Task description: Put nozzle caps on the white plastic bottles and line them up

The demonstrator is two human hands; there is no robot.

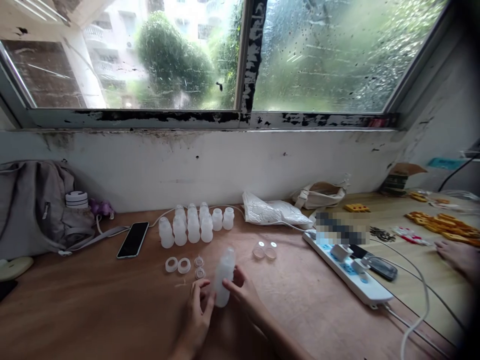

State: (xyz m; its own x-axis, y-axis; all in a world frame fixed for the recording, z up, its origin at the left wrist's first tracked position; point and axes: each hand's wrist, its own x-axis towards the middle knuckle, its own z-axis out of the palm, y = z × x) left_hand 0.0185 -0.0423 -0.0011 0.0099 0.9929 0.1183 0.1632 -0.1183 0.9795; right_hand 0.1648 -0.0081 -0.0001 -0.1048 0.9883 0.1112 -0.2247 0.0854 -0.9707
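Bottle [224, 276], translucent white plastic, held between both hands at the near middle of the wooden table [75, 310]. Long axis close to upright, top leaning slightly right and away, base low between the palms.

Left hand [197, 312]: fingers curled against the bottle's lower left side, thumb and forefinger touching it, partly closed. Right hand [243, 290]: fingers wrapped on the right side a little higher, closed round the body. Both touch the bottle; the right has the fuller hold, the left sits nearer the base.

Just beyond the hands, to the left: two white rings [177, 264] lying flat, and beside them two small clear inserts [199, 267]. To the right and slightly farther: two clear dome caps [264, 250], side by side. All loose parts are within close reach, the rings nearer the left hand, the caps nearer the right.

Farther back: cluster of like bottles [193, 225] standing upright near the wall. Phone [132, 239] to their left; power strip [352, 272] to the right. Another person's hand [459, 257] at the far right edge, well apart.
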